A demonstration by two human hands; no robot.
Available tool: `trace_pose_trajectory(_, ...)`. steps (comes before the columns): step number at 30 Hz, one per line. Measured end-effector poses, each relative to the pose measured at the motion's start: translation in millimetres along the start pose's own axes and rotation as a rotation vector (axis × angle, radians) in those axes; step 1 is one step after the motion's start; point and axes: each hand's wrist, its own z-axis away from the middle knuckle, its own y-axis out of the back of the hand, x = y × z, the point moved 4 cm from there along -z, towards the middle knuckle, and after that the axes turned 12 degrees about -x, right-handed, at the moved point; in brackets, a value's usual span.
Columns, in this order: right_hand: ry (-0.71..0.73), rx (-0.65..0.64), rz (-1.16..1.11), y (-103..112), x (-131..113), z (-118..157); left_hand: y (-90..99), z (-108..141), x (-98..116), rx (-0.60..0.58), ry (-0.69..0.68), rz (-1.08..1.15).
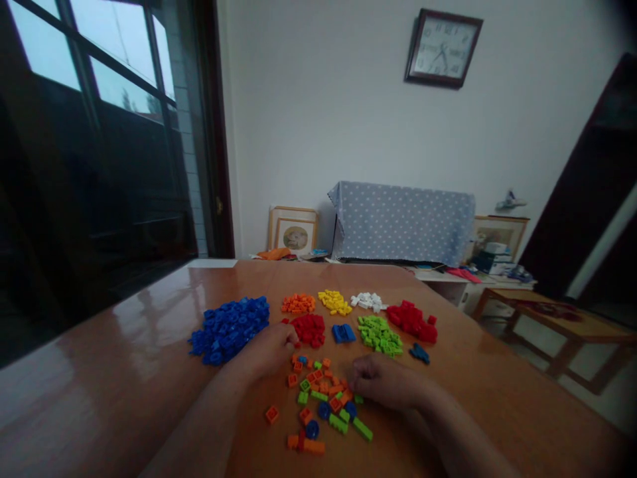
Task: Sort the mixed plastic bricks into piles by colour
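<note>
My left hand (271,346) reaches to the near left side of a pile of red toy bricks (309,329). Its fingers are curled together, and whatever they hold is hidden. On the other side, my right hand (381,380) rests closed at the right edge of a loose mix of orange, green and blue bricks (321,388). Its fingertips are tucked out of sight, so I cannot make out what is in them. Several blue round pieces (312,429) and an orange piece with a red part across it (306,443) lie at the near side of the mix.
A large blue brick pile (233,328) lies left. Further back are orange (298,303), yellow (334,302) and white piles (367,301). Light green (379,335) and red piles (412,321) lie right, with blue pieces (343,333) between and dark blue ones (419,353) beside.
</note>
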Motion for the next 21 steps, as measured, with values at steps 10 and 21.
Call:
trace_pose_trajectory(10, 0.04, -0.168, -0.236, 6.5, 23.7, -8.8, 7.6, -6.0, 5.7, 0.162, -0.046, 0.209)
trace_pose_trajectory(21, 0.061, -0.159, -0.204, 5.4, 19.0, -11.0, 0.6, 11.0, 15.9, 0.108, 0.058, 0.105)
